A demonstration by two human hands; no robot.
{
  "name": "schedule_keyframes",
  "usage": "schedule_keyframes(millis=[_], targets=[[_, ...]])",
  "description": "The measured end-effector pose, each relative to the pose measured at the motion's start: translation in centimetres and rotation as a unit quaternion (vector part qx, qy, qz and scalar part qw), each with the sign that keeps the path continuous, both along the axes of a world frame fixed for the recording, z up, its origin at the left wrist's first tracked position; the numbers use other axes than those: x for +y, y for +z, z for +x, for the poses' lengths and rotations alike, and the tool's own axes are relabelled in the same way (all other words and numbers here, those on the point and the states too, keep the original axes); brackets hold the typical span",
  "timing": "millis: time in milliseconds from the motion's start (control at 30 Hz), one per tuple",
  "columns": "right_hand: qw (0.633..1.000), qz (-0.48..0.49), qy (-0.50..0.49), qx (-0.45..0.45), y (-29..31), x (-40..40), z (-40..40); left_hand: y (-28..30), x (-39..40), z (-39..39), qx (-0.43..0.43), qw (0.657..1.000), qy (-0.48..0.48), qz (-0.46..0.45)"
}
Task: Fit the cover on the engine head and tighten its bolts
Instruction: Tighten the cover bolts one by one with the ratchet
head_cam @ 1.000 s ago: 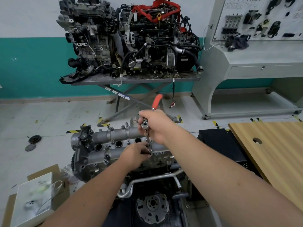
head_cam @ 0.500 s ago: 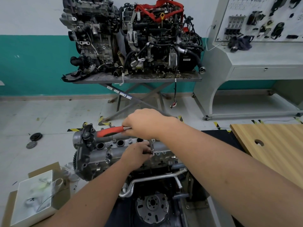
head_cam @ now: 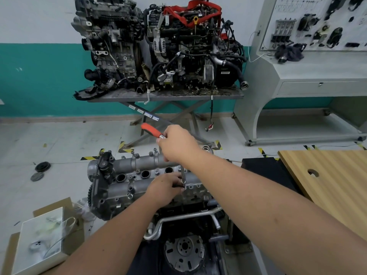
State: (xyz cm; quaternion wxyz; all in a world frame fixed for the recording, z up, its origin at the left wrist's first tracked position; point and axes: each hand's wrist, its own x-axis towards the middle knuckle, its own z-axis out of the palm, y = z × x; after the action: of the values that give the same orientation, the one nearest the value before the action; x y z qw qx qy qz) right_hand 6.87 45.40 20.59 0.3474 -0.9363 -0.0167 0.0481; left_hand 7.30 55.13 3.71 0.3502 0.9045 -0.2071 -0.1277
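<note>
ratchet on a cover bolt, both hands at work

low in the frame, two bare forearms reach up toward the middle. the left hand [head_cam: 165,186] sits on the near side of the cover [head_cam: 139,176], fingers curled round the foot of the ratchet's thin steel extension, steadying it where it meets a bolt [head_cam: 185,187]. just above, the right hand [head_cam: 176,144] is closed round the ratchet [head_cam: 152,130] at its head end; the red grip sticks out toward the upper left, past the knuckles.

the cover is a grey cast metal piece lying along the top of the engine head, centre frame, slightly left. it has two rounded ridges, a row of dark round holes between them, and small bolts dotted along its edges. it looks seated on the head.

judging by its look, it is stiff and fairly heavy, likely with an oily film, so best lifted by both ends rather than the thin bosses. the ratchet is better held far out on the red grip for leverage.

farther off, upper centre, two whole engines [head_cam: 158,46] rest on a steel table.
</note>
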Motion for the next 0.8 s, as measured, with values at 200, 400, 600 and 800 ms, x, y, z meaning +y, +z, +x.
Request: schedule_keyframes(millis=[200,400,600,800], targets=[[0.955,-0.209,0.159,-0.136,0.1,-1.8,0.0,0.4,-0.1,-0.1,0.007,1.000,0.004,0.018],[0.934,-0.215,0.239,-0.155,0.1,-2.4,-0.2,0.7,-0.2,-0.3,-0.013,1.000,0.008,0.019],[0.969,-0.150,0.152,-0.120,0.0,-1.5,-0.1,0.4,-0.1,-0.1,-0.014,1.000,0.004,0.027],[0.971,0.181,0.152,0.046,-0.2,-3.3,0.1,0.4,-0.1,-0.1,-0.021,1.000,-0.004,0.021]])
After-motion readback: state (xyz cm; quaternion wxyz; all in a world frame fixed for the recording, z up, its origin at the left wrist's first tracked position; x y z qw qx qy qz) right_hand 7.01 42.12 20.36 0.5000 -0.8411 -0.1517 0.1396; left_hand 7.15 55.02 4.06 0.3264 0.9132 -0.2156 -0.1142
